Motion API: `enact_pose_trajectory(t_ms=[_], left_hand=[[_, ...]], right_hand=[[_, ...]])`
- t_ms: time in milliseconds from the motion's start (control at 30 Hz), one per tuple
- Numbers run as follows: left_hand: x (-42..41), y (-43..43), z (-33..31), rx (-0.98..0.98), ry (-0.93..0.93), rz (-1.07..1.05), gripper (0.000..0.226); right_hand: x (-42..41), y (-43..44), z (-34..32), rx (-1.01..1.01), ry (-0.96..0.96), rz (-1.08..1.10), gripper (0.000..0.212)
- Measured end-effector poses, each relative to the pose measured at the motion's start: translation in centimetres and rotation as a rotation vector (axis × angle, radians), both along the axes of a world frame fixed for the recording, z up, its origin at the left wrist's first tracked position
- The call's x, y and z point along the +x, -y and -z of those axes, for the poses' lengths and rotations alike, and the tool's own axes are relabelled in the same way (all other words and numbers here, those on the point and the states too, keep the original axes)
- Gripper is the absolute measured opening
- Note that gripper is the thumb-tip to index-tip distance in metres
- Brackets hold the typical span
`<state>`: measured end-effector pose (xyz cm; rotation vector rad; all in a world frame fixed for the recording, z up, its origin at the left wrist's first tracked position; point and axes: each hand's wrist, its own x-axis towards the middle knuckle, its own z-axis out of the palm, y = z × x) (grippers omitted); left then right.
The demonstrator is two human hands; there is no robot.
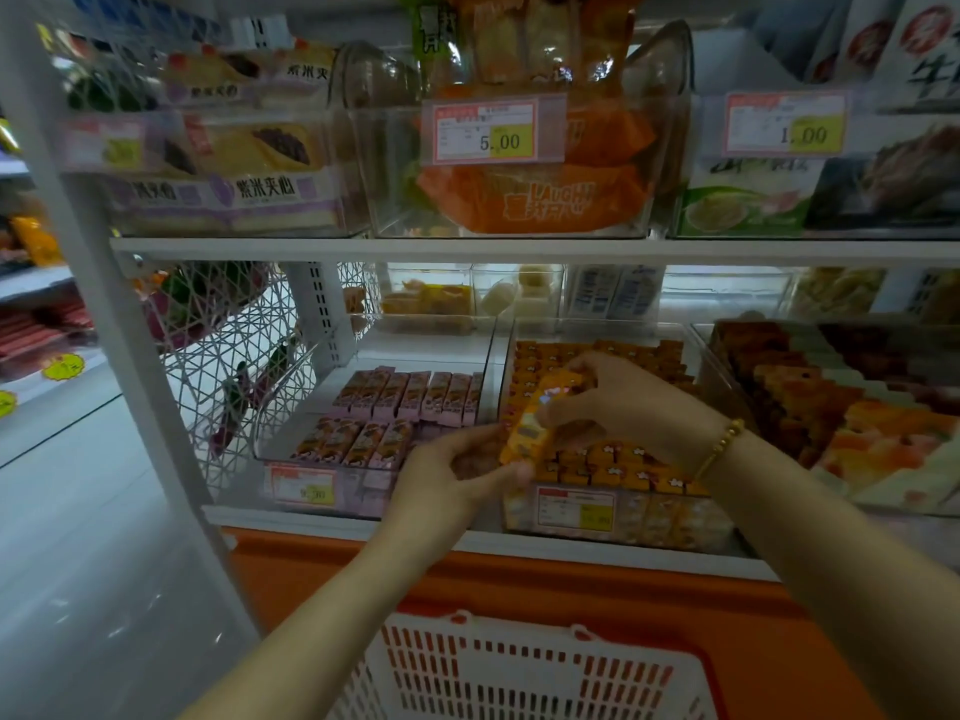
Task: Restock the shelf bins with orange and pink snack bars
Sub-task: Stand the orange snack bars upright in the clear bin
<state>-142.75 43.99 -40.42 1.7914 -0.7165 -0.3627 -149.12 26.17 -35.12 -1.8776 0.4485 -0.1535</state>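
Nearest the camera, a white and red basket sits low in front of the orange shelf base. To the left, the pink-bar bin is partly filled, with two rows of pink snack bars lying flat and bare floor around them. The left hand is curled, thumb and fingers pinching the lower end of an orange snack bar. The bar's long axis runs tilted, from lower left up to upper right, above the front of the orange-bar bin. The right hand clamps its upper end from above. Both hands touch the bar, and the packed orange rows lie just beneath it, so the placement likely turns on lowering it into a gap there.
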Motion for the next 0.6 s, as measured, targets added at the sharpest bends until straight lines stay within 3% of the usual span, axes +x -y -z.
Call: enact_pose_trajectory(t_ms=[200, 267, 367, 600], left_hand=[[1.5, 0.5, 1.9, 0.134, 0.179, 0.002, 0.054], [1.4, 0.7, 2.3, 0.141, 0.283, 0.002, 0.053], [1.1, 1.2, 3.0, 0.172, 0.418, -0.015, 0.056], [2.0, 1.0, 4.0, 0.136, 0.437, -0.006, 0.055]], right_hand=[[0.5, 4.4, 1.6, -0.044, 0.427, 0.240, 0.025], [0.7, 5.5, 2.1, -0.195, 0.431, 0.308, 0.019], [1.2, 6.1, 2.5, -0.474, 0.377, 0.393, 0.033], [2.5, 5.6, 2.7, -0.840, 0.247, 0.238, 0.036]])
